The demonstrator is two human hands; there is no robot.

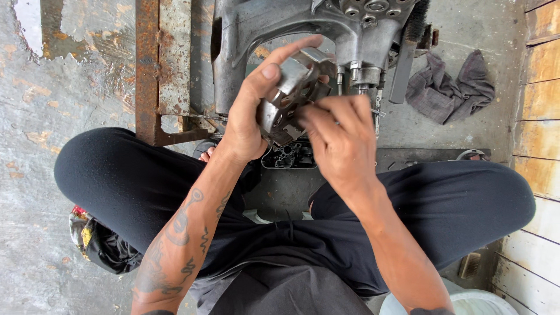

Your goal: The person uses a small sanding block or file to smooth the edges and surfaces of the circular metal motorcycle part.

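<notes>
Left hand (pixel 248 116) wraps its grip tight round a round, slotted metal part (pixel 291 93), held up before the grey machine casting (pixel 326 35). Right hand (pixel 341 137) pinches at its lower edge, fingers closed, perhaps on a small fastener. Fitting work in hand; steady alignment needed next.
</notes>
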